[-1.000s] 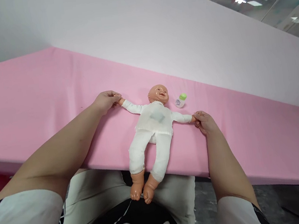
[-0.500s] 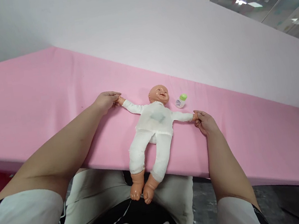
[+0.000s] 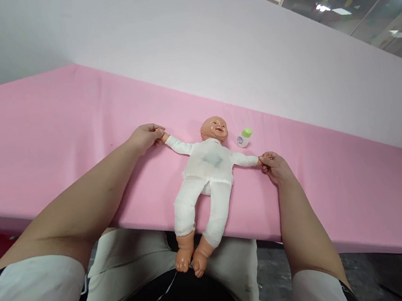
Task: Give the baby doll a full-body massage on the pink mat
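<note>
A person seated at a pink bench (image 3: 35, 144) looks down over a lap in pale shorts and a black garment with white lettering, both forearms stretched forward in short white sleeves. A baby doll (image 3: 207, 169) in a white top and white trousers lies face up on the bench, its bare feet hanging past the near edge above the person's lap, its arms spread wide to either side. The left hand (image 3: 143, 136) rests on the pink surface with its fingers closed on the doll's small hand at the end of one outstretched sleeve. The right hand (image 3: 275, 166) does the same at the other side, fingers pinched together on the doll's other hand. The doll's bald head points away from the person, toward the far side of the bench. Just beside the head, lying on the pink surface and apart from both hands, is a small white bottle (image 3: 243, 137) with a green cap. Behind it a pale wall panel (image 3: 208, 45) rises along the bench's far edge, with glass and ceiling lights beyond.
</note>
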{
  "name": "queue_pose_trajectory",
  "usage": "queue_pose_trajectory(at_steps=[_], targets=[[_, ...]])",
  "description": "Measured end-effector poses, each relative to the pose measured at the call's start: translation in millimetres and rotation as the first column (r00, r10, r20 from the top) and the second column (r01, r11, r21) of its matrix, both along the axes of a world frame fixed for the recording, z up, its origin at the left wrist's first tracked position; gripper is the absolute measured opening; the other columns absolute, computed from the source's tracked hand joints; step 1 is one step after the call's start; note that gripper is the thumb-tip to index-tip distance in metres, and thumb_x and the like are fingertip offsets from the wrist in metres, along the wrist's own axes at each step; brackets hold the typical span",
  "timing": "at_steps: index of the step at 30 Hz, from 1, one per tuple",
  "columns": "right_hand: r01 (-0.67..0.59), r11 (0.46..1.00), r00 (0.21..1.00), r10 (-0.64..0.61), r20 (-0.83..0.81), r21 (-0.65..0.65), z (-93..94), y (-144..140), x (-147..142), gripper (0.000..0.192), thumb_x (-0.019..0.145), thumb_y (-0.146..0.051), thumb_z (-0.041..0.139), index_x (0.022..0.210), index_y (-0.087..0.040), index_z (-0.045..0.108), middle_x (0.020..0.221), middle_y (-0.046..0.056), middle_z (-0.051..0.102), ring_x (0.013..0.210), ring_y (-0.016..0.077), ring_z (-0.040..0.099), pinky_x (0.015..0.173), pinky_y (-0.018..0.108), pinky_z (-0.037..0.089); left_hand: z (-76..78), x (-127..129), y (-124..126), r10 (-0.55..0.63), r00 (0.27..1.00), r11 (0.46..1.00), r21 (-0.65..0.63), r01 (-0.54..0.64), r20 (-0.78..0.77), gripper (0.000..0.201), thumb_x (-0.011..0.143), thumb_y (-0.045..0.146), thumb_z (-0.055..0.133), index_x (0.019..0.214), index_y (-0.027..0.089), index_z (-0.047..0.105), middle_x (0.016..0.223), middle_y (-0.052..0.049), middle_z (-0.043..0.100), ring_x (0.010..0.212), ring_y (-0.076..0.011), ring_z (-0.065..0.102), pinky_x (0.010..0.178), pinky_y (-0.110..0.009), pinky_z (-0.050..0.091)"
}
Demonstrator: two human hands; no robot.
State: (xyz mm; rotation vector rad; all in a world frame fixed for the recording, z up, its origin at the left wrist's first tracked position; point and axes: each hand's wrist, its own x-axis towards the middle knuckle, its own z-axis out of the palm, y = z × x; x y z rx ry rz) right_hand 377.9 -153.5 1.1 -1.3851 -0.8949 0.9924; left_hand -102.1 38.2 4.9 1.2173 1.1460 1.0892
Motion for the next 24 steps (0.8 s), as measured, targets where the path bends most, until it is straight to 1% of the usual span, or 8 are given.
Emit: queue_pose_trajectory(at_steps=[4, 8, 12, 16, 18, 21, 24], targets=[[0.009, 1.0, 1.0, -0.009, 0.01, -0.009, 0.7, 0.5, -0.8, 0.048, 0.059, -0.036, 0.1, 0.082, -0.023, 0.06, 0.064, -0.006, 0.058, 0.046, 0.0068, 0.046, 0.042, 0.021, 0.033, -0.3, 0.7, -0.5, 0.01, 1.0, 1.0, -0.002, -0.01, -0.005, 0.016, 0.073, 0.016, 0.083, 0.086, 0.016, 0.074, 0.07, -0.004, 0.068, 0.054, -0.0135, 0.057, 0.054, -0.027, 0.046], [0.029, 1.0, 0.999, -0.029, 0.02, -0.004, -0.6, 1.4, -0.5, 0.048, 0.06, -0.042, 0.098, 0.084, -0.023, 0.061, 0.066, -0.005, 0.061, 0.046, 0.0068, 0.046, 0.042, 0.021, 0.034, -2.3, 1.3, 1.4, 0.023, 1.0, 1.0, -0.004, -0.024, -0.018, 0.011, 0.079, 0.022, 0.082, 0.085, 0.016, 0.075, 0.07, -0.005, 0.069, 0.055, -0.0138, 0.058, 0.054, -0.027, 0.046], [0.072, 0.997, 0.997, -0.073, 0.021, 0.014, -4.0, 2.8, 0.5, 0.044, 0.068, -0.049, 0.094, 0.087, -0.022, 0.065, 0.07, -0.004, 0.063, 0.048, 0.0068, 0.048, 0.042, 0.02, 0.037, -5.0, 1.5, 4.8, 0.027, 1.0, 1.0, -0.003, -0.027, -0.012, 0.009, 0.083, 0.023, 0.079, 0.088, 0.015, 0.077, 0.07, -0.006, 0.069, 0.053, -0.014, 0.057, 0.053, -0.027, 0.047], [0.103, 0.995, 0.995, -0.104, 0.012, 0.014, -5.3, 2.7, 1.9, 0.037, 0.073, -0.046, 0.09, 0.092, -0.021, 0.071, 0.071, -0.002, 0.064, 0.049, 0.0071, 0.048, 0.043, 0.021, 0.042, -6.4, 0.9, 6.3, 0.031, 1.0, 0.999, -0.019, -0.031, 0.001, 0.012, 0.082, 0.019, 0.076, 0.092, 0.014, 0.077, 0.071, -0.007, 0.069, 0.053, -0.0152, 0.059, 0.053, -0.029, 0.047], [0.084, 0.996, 0.996, -0.084, -0.005, 0.001, -4.5, 1.7, 3.3, 0.036, 0.072, -0.041, 0.091, 0.096, -0.022, 0.073, 0.072, -0.002, 0.065, 0.052, 0.008, 0.051, 0.046, 0.021, 0.046, -6.7, 0.3, 6.5, 0.031, 0.999, 0.999, -0.027, -0.031, 0.012, 0.016, 0.079, 0.018, 0.077, 0.094, 0.014, 0.077, 0.074, -0.008, 0.071, 0.054, -0.0161, 0.06, 0.054, -0.03, 0.048], [0.027, 1.0, 0.999, -0.027, -0.038, -0.01, -2.6, -0.6, 5.2, 0.042, 0.069, -0.036, 0.093, 0.105, -0.022, 0.074, 0.08, 0.0, 0.068, 0.06, 0.0098, 0.058, 0.053, 0.023, 0.053, -6.4, -0.6, 6.0, 0.02, 0.999, 1.0, -0.023, -0.019, 0.027, 0.023, 0.074, 0.018, 0.081, 0.096, 0.014, 0.078, 0.079, -0.01, 0.072, 0.056, -0.0167, 0.061, 0.057, -0.033, 0.05], [-0.007, 1.0, 0.999, 0.007, -0.044, -0.01, -1.4, -2.2, 5.8, 0.049, 0.067, -0.033, 0.095, 0.11, -0.023, 0.074, 0.084, 0.0, 0.068, 0.065, 0.0108, 0.061, 0.057, 0.024, 0.056, -5.2, -0.5, 4.8, 0.011, 1.0, 1.0, -0.019, -0.011, 0.026, 0.027, 0.07, 0.018, 0.083, 0.096, 0.014, 0.078, 0.08, -0.01, 0.072, 0.056, -0.0165, 0.061, 0.058, -0.034, 0.05]])
